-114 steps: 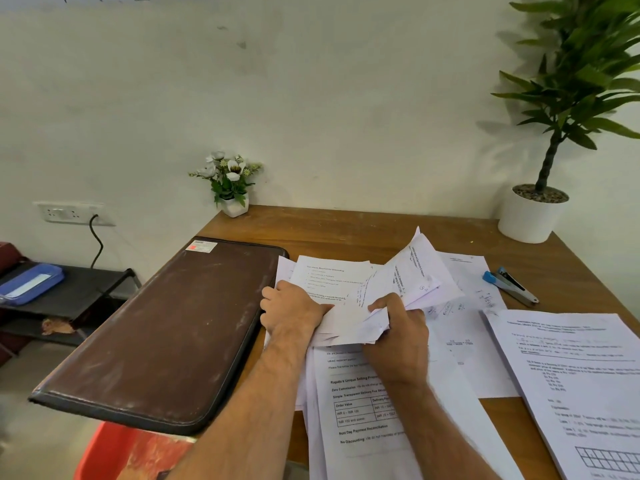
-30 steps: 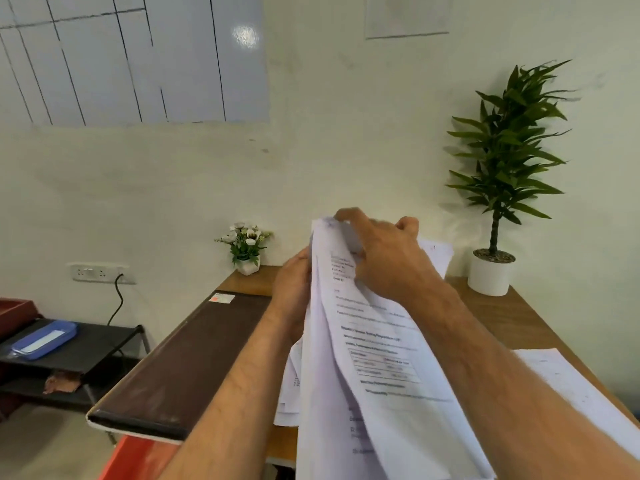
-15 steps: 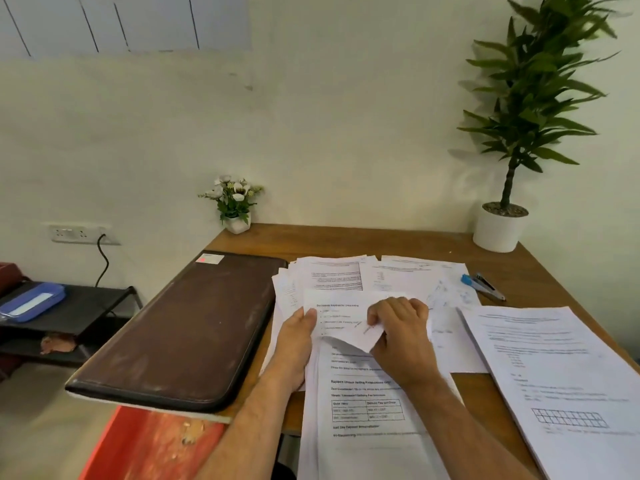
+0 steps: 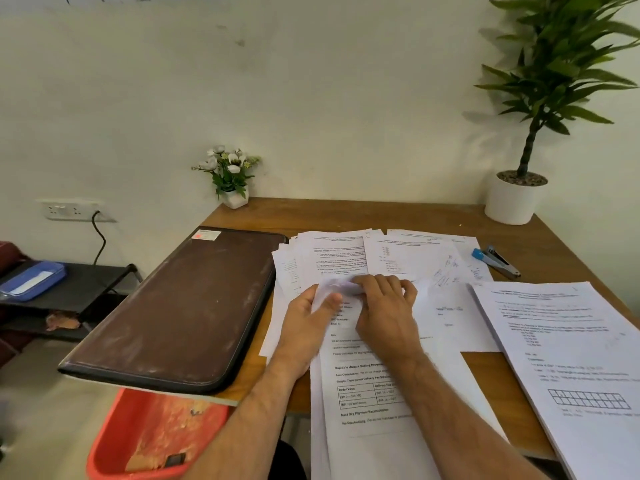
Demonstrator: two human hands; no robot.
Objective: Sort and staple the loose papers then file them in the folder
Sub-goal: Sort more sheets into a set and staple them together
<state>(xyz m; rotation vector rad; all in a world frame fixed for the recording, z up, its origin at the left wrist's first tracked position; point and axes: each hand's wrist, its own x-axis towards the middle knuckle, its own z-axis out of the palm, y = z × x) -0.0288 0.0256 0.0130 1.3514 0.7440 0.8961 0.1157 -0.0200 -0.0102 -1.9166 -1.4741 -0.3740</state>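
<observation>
Both hands are working the papers (image 4: 374, 375) at the desk's (image 4: 346, 213) near edge: the left hand (image 4: 306, 327) is pinching a curled sheet top, the right hand (image 4: 388, 306) curling over it. A folder (image 4: 187, 306) is lying closed along the left edge, a stapler (image 4: 497, 259) sitting near the right edge.
</observation>
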